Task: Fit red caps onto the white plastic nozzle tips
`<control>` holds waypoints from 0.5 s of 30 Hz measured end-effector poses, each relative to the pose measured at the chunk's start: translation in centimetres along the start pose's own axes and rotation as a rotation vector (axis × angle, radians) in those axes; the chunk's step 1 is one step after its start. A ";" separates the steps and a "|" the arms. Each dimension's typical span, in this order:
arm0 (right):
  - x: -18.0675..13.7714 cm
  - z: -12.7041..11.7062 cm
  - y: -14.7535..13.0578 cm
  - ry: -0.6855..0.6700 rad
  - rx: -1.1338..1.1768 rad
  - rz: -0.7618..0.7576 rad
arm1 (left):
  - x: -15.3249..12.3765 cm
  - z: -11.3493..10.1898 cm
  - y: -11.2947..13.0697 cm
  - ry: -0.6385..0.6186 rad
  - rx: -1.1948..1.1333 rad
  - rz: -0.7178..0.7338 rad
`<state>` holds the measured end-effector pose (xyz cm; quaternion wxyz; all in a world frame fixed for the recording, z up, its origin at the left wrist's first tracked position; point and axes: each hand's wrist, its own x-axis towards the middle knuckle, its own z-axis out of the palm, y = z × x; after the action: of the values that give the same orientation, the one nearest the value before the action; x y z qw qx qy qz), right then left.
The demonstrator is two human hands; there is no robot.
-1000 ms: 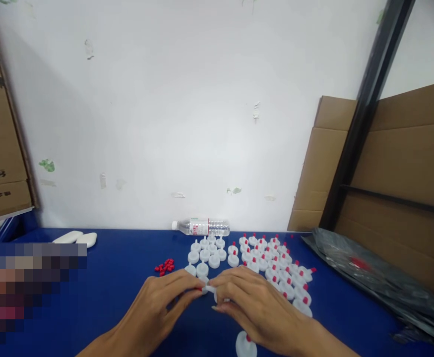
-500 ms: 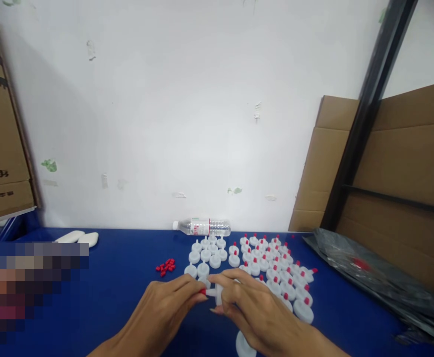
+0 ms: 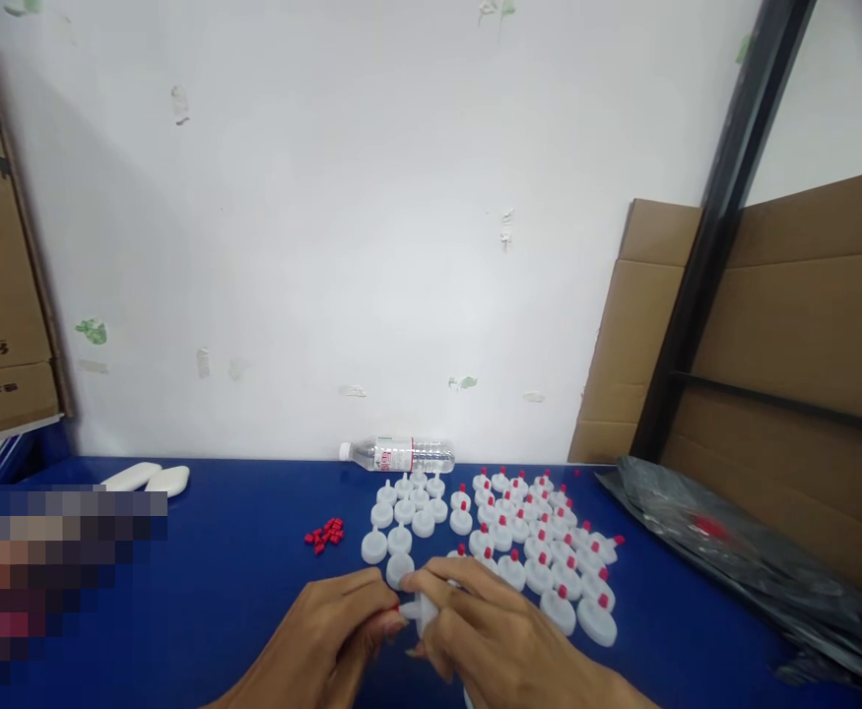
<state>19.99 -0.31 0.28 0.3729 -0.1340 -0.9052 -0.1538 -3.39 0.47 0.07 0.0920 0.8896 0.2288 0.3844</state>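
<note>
My right hand is closed around a white nozzle cap, whose spout points left. My left hand pinches a small red tip cap at the end of that spout; the fingers hide most of the red piece. Just beyond my hands stand white nozzle caps with bare spouts. To the right, many similar caps carry red tips. A loose pile of red tip caps lies beyond my left hand. One more white piece shows barely under my right hand.
A clear plastic bottle lies on the blue table against the wall. White oval objects lie at the back left. Dark plastic bags and cardboard stand at the right. A cardboard box is at the left.
The view has shifted slightly. My hands sit a little lower, still joined at the nozzle cap, and less of the red tip cap shows between my left fingers.
</note>
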 end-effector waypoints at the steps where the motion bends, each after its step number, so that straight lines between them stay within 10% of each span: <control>1: 0.1 0.0 -0.1 0.011 -0.005 0.008 | -0.1 0.1 0.0 0.001 0.004 -0.005; 9: 1.4 -0.2 0.0 -0.246 0.176 0.260 | 0.1 0.0 -1.1 -0.176 0.129 -0.169; 15: 0.8 -2.0 1.1 -0.374 0.328 0.492 | 0.4 -1.9 -2.3 -0.083 0.217 -0.230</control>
<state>21.07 0.04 2.39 0.2432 -0.3124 -0.9110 0.1153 -5.34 2.67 0.88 0.0482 0.8775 0.3650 0.3073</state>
